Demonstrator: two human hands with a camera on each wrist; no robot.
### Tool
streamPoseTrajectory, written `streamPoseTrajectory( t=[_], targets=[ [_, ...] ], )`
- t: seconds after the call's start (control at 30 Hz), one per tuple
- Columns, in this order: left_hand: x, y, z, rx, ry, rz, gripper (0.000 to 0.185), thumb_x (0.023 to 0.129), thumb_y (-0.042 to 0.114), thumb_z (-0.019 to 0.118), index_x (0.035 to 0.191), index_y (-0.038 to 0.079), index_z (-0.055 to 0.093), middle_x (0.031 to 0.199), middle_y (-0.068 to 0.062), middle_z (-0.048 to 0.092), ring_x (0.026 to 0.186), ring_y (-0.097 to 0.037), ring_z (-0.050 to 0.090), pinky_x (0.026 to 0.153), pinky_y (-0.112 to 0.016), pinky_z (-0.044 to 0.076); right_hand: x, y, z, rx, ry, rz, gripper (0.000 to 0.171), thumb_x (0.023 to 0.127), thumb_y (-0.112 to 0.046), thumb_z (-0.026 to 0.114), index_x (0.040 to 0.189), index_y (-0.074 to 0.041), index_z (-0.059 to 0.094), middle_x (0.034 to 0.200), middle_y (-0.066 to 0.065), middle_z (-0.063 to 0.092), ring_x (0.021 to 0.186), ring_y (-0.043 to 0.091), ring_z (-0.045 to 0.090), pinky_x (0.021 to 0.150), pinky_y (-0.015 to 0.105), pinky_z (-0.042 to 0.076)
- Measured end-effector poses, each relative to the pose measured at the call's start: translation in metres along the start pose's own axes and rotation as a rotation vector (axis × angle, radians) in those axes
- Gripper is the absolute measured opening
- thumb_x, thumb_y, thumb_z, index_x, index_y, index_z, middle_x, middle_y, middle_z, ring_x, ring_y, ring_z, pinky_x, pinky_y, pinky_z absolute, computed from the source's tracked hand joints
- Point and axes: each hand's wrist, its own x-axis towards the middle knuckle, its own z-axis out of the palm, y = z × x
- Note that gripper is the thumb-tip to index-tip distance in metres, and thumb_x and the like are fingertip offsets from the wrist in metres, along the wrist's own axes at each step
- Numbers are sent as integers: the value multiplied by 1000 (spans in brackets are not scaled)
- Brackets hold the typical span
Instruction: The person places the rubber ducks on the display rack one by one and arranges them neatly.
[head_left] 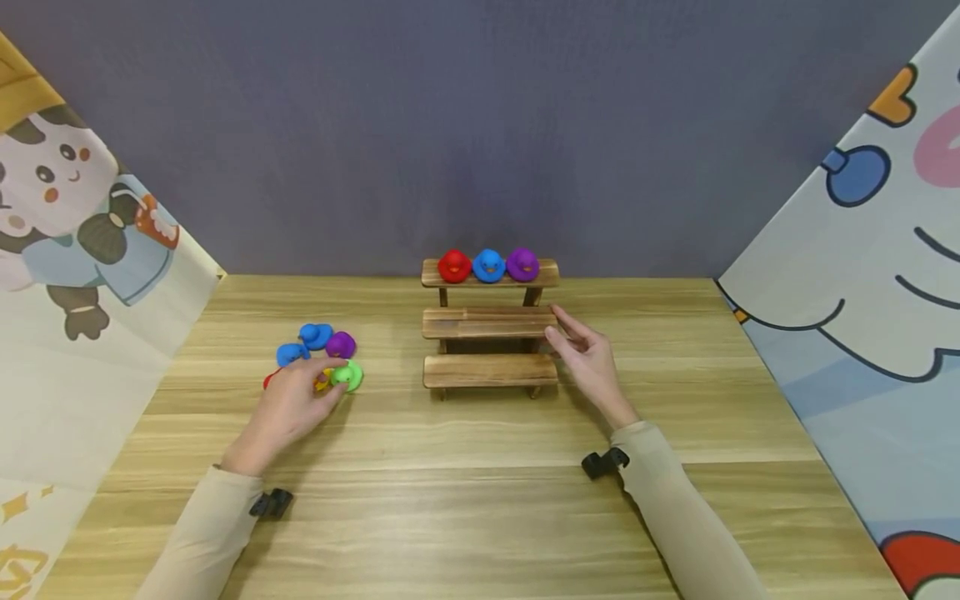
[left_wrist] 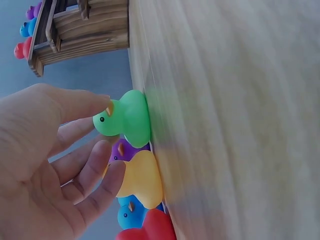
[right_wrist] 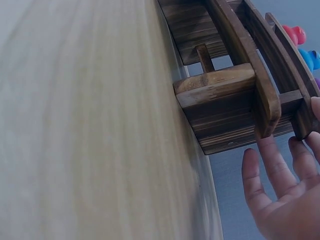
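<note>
My left hand (head_left: 321,385) hovers over a cluster of rubber ducks at the table's left, fingers loosely spread. Its thumb tip touches the head of the green duck (left_wrist: 127,117) and the fingers brush the yellow duck (left_wrist: 141,181). Purple (head_left: 341,343), blue (head_left: 316,336) and red (left_wrist: 152,227) ducks crowd around them. My right hand (head_left: 572,337) is open, its straight fingertips at the right end of the middle shelf of a three-tier wooden stand (head_left: 489,369). The top shelf carries a red duck (head_left: 453,266), a blue duck (head_left: 489,265) and a purple duck (head_left: 522,264).
The wooden table (head_left: 480,500) is walled in by a grey backdrop behind and cartoon-printed panels (head_left: 862,317) slanting in on both sides. The stand's lower two shelves are bare. A second blue duck (head_left: 289,354) lies in the cluster.
</note>
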Motion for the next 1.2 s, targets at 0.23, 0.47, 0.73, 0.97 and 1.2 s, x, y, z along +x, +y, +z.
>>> streamPoseTrajectory(
  t=[0.23, 0.47, 0.73, 0.97, 1.2],
  targets=[
    [1, 0, 2, 26, 15, 17, 35, 92, 11, 81, 125, 0, 75, 125, -24, 75, 103, -40, 69, 82, -54, 58, -1, -2, 0, 6, 1, 12, 49, 104, -29, 73, 151, -22, 62, 141, 16, 69, 100, 20, 81, 54, 24, 53],
    [1, 1, 1, 37, -8, 2, 39, 92, 13, 82, 127, -2, 74, 124, -25, 75, 99, -37, 66, 80, -49, 56, -2, -2, 1, 7, 5, 15, 49, 104, -29, 72, 151, -22, 62, 141, 17, 69, 91, 5, 79, 54, 23, 53],
    [0, 1, 0, 22, -16, -12, 39, 93, 13, 81, 128, -2, 73, 125, -25, 75, 101, -37, 67, 84, -53, 57, -2, -2, 1, 11, 4, 0, 49, 104, -27, 72, 151, -20, 61, 145, 16, 66, 88, -1, 76, 52, 19, 49],
    [-1, 1, -2, 3, -30, -17, 40, 95, 15, 80, 130, -2, 72, 127, -26, 74, 105, -40, 71, 87, -58, 60, -1, -1, 1, 10, 3, -6, 48, 104, -27, 72, 150, -20, 62, 143, 17, 67, 90, 12, 80, 52, 20, 51],
    [0, 2, -5, -16, -24, -8, 38, 94, 16, 81, 129, 3, 74, 118, -21, 78, 96, -35, 76, 75, -49, 62, -2, -1, 0, -9, 9, -24, 48, 104, -28, 72, 150, -19, 62, 148, 15, 64, 92, 17, 81, 52, 21, 50]
  ],
)
